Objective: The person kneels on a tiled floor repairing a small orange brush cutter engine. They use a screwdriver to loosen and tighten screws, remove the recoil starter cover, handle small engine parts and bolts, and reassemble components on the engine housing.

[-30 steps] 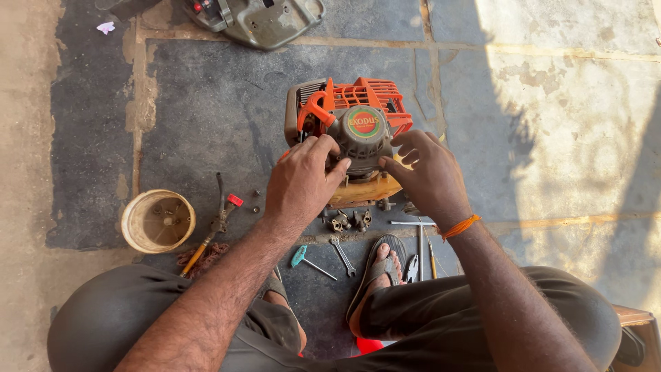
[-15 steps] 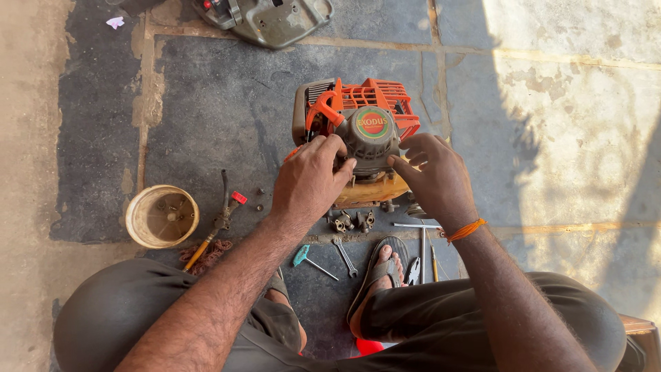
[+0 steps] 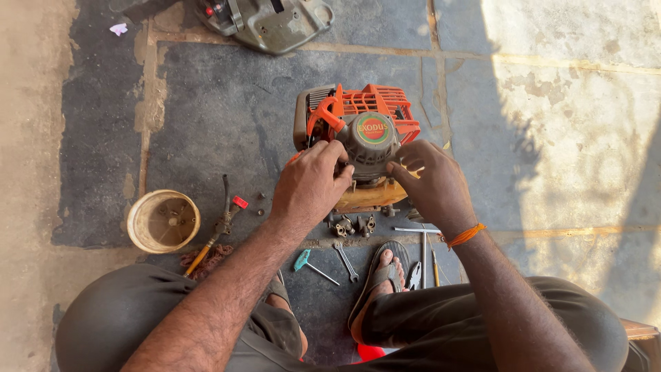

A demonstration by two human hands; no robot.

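Head view: we see the orange small engine (image 3: 358, 134) at frame centre on the stone floor (image 3: 220, 117). Our left hand (image 3: 308, 186) and right hand (image 3: 432, 184) both clasp its grey round starter cover (image 3: 370, 141), apparently not yet off. Loose metal parts (image 3: 351, 225) and a wrench (image 3: 346, 262) lie just below.

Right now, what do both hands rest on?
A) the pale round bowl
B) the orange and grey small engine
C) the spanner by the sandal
B: the left hand and right hand both grip the orange and grey small engine on the floor.
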